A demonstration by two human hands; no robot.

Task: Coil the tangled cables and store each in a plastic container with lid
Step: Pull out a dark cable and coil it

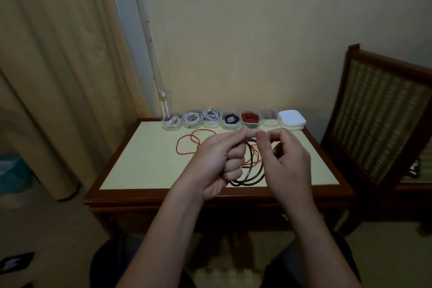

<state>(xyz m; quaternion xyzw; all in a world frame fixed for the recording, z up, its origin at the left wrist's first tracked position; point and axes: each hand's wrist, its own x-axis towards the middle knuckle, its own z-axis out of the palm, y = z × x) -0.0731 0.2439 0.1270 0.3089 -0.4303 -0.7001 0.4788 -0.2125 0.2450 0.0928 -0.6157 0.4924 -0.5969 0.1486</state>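
Observation:
My left hand [219,161] grips a dark cable coil [251,174] that hangs in loops above the table's front. My right hand [284,159] pinches the top of the same cable beside the left fingertips. A red cable [187,145] lies loose on the pale tabletop behind my hands, part of it hidden by them. Along the back edge stands a row of clear plastic containers: three with white cables [192,119], one with a black cable [231,119], one with a red cable [250,118] and one empty container [268,119]. A stack of white lids [292,119] sits at the row's right end.
The table [131,166] has a dark wooden rim and stands against a beige wall. A wooden chair [378,110] with a woven back stands to the right. A curtain [58,65] hangs at the left. My knees show below the table's front edge.

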